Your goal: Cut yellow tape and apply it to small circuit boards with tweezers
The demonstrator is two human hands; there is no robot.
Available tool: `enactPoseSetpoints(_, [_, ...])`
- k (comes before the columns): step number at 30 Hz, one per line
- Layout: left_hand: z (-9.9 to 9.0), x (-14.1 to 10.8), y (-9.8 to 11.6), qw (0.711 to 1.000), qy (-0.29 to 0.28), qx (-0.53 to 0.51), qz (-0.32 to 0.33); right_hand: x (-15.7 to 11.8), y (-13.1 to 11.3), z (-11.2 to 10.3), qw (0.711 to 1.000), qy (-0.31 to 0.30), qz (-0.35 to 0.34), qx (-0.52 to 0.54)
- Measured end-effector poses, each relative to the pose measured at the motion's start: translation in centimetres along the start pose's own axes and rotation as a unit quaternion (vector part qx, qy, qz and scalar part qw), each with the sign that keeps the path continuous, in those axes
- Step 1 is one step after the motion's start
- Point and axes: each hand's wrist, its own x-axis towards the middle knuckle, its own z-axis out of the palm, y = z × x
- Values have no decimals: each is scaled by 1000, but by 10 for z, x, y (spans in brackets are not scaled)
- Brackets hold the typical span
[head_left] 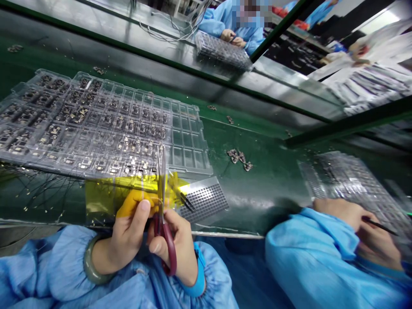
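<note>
Holding the yellow film [99,195] in a pinch between thumb and fingers, the left hand [130,229] seems to be keeping it up off the bench [267,189], probably so it doesn't flop around by the blades. The right hand [182,240] has its fingers wrapped around the handles of the scissors [165,242], which point away from the body with the blades slightly apart, right up against the film. Both hands are close together, I guess because that gives better control of the film near the blades. Can't tell if the blades are actually biting into it. Just beyond the right hand there's a gridded sheet [206,199] lying flat, with some dark tweezers [188,202] over it; no idea if anything's gripping those. Clear trays [189,154] of small boards sit ahead of the hands and off to the left, likely there for easy reach. Way over right, a co-worker's hand [341,212] is by another tray [354,174].
</note>
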Motion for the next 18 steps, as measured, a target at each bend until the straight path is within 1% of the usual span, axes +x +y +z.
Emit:
enactPoseSetpoints(5, [0, 1, 3, 999, -24, 12, 28, 2, 0, -2, 1000, 1, -21, -20])
enactPoseSetpoints(10, [2, 2, 3, 999, -14, -1, 41, 2, -1, -1, 1000, 9, -6, -4])
enactPoseSetpoints(15, [0, 2, 3, 1000, -10, -9, -1, 1, -2, -3, 1000, 7, 3, -3])
enactPoseSetpoints(18, [-8, 1, -1, 999, -35, -32, -12, 0, -1, -7, 1000, 11, -3, -24])
